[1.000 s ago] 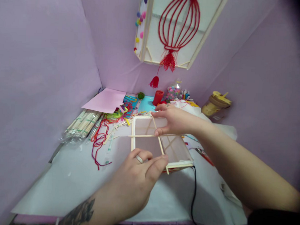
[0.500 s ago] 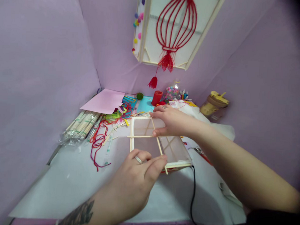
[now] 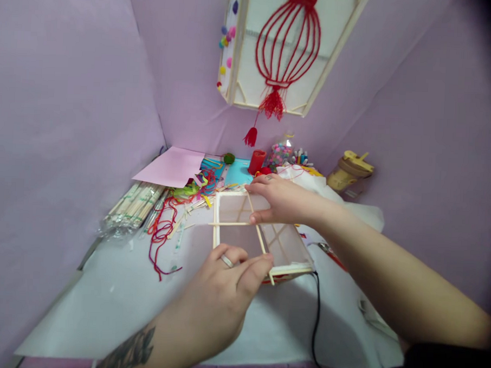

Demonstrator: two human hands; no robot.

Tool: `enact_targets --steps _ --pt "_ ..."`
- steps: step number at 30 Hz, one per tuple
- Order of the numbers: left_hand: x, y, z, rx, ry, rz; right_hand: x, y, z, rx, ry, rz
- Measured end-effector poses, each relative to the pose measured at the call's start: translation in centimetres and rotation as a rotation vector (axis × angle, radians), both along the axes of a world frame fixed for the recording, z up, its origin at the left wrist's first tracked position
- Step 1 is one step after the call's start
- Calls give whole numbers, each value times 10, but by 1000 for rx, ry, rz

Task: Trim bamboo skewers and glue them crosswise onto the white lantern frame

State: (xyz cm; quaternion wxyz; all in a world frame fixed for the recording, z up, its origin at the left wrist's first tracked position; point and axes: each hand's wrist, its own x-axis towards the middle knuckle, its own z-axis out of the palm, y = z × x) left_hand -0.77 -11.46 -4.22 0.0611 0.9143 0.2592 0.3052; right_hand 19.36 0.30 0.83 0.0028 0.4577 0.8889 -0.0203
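Note:
In the middle of the table lies a box-shaped frame [image 3: 216,210] of pale wooden sticks with sheer white sides. Across its open top a long wooden stick [image 3: 261,240] runs front to back, crossing a second stick [image 3: 223,223] laid sideways. My left hand [image 3: 228,286] is closed at the front edge, its thumb pressing the long stick's near end and its fingers curled at the frame. My right hand [image 3: 283,199] reaches over from the right, fingertips on the long stick's far end and thumb by the crossing.
A lantern [image 3: 283,55] with red yarn decoration hangs above. Bundled sticks [image 3: 134,206], red yarn [image 3: 162,234] and pink paper [image 3: 173,165] lie left. Behind stand a red roll [image 3: 257,161] and a pom-pom jar [image 3: 280,155]; a lidded cup [image 3: 347,172] is right. A black cable [image 3: 316,312] runs down the front.

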Motion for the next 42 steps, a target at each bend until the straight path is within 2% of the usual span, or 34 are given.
enact_targets --steps 42 --pt "0 0 1 2 13 -3 -6 -2 7 -61 -34 -44"
